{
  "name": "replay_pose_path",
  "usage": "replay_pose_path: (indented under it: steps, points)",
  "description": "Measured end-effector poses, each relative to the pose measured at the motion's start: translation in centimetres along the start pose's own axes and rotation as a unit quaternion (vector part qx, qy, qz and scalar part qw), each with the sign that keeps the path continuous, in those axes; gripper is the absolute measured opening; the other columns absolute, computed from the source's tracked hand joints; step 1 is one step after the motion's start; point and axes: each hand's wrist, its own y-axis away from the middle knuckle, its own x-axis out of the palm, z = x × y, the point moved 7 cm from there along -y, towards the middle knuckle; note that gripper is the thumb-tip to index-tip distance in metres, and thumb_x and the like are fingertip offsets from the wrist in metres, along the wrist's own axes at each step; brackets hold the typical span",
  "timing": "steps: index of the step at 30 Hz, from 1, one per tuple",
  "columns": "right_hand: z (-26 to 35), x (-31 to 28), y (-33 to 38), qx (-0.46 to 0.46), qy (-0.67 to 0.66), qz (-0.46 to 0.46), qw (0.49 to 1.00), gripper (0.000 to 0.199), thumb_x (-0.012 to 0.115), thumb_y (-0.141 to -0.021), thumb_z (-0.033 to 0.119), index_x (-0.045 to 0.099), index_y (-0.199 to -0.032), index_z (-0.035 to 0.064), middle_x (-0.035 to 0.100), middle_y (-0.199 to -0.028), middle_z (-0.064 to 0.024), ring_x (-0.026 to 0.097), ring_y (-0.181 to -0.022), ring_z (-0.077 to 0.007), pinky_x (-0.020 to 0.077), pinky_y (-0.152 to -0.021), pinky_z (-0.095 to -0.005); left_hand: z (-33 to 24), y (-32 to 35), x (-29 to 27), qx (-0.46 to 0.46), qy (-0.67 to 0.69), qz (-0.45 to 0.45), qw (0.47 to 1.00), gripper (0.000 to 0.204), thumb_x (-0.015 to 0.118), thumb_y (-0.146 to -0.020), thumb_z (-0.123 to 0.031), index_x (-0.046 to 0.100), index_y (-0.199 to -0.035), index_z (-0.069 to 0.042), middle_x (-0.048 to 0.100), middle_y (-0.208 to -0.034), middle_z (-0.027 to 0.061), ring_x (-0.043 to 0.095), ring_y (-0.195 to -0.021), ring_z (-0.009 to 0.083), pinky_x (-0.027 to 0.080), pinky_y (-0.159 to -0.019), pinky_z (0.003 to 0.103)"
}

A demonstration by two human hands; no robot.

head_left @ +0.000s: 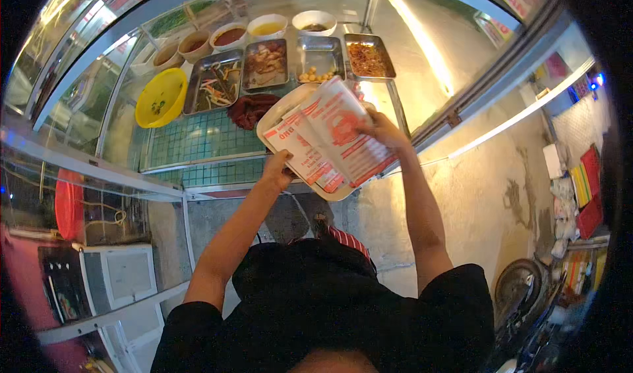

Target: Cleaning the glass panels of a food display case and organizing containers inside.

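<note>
My left hand (278, 169) is closed on the near left edge of a stack of white paper bags with red print (310, 145), thumb on top. My right hand (386, 132) grips the top paper bag (346, 126) by its right side, and that bag lies tilted over the others. Under the stack is a cream tray (290, 99) with rounded corners; its far left and near rims show. Whether my left fingers also hold the tray is hidden. Just left of the tray lies a dark red cloth (250, 111).
Beyond my hands, a glass case holds metal trays of food (266, 63), white bowls (267, 27) and a yellow bowl (161, 99) on green tiles (198, 139). Its metal frame (402, 109) stands right of my right hand. A parked motorbike (527, 294) is at lower right.
</note>
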Motion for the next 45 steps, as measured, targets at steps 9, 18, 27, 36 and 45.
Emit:
replay_pose_path:
  steps: [9, 18, 27, 36, 45]
  points:
    - [0.2, -4.1, 0.4, 0.076, -0.175, -0.055, 0.980, 0.054, 0.070, -0.078, 0.022, 0.047, -0.122, 0.0004, 0.060, -0.101, -0.0087, 0.059, -0.092, -0.0171, 0.0466, -0.081, -0.0311, -0.7, 3.0, 0.8, 0.179, -0.068, -0.106, 0.976, 0.062, 0.049, -0.079, 0.003, 0.022, -0.133, -0.010, 0.044, -0.118, 0.0158, 0.052, -0.105, 0.0291, 0.050, -0.082, 0.043]
    - [-0.7, 3.1, -2.1, -0.154, 0.416, -0.080, 0.892, 0.037, 0.062, -0.076, 0.024, 0.053, -0.104, 0.0009, 0.052, -0.105, -0.0220, 0.052, -0.099, -0.0399, 0.0466, -0.079, -0.0463, -1.2, 6.2, 3.5, 0.243, -0.141, -0.139, 0.950, 0.070, 0.047, -0.079, 0.004, 0.012, -0.139, -0.008, 0.039, -0.125, 0.0164, 0.045, -0.114, 0.0271, 0.042, -0.093, 0.039]
    - [1.1, 5.1, -0.8, -0.110, 0.433, -0.125, 0.886, 0.029, 0.060, -0.075, 0.025, 0.055, -0.092, 0.0021, 0.053, -0.099, -0.0178, 0.051, -0.097, -0.0341, 0.0471, -0.079, -0.0418, -1.1, 6.7, 4.7, 0.253, -0.094, -0.072, 0.960, 0.079, 0.042, -0.083, 0.005, -0.006, -0.143, -0.013, 0.028, -0.137, 0.0183, 0.039, -0.121, 0.0288, 0.035, -0.100, 0.041]
    - [0.4, 6.3, -0.8, -0.156, 0.513, -0.172, 0.827, 0.044, 0.063, -0.072, 0.038, 0.056, -0.100, 0.0050, 0.051, -0.103, -0.0135, 0.051, -0.096, -0.0327, 0.0417, -0.080, -0.0497, -1.3, 6.8, 2.9, 0.333, -0.236, -0.131, 0.903, 0.085, 0.056, -0.080, -0.003, 0.001, -0.144, -0.006, 0.023, -0.139, 0.0175, 0.037, -0.122, 0.0286, 0.034, -0.101, 0.038]
    - [1.1, 6.4, -2.2, -0.013, 0.437, -0.048, 0.898, 0.071, 0.071, -0.058, 0.054, 0.055, -0.109, 0.0072, 0.047, -0.116, -0.0216, 0.045, -0.109, -0.0388, 0.0360, -0.086, -0.0531, -1.0, 7.6, 4.1, 0.300, -0.186, -0.094, 0.931, 0.080, 0.054, -0.081, 0.002, 0.005, -0.143, -0.005, 0.036, -0.131, 0.0163, 0.042, -0.117, 0.0248, 0.038, -0.097, 0.036]
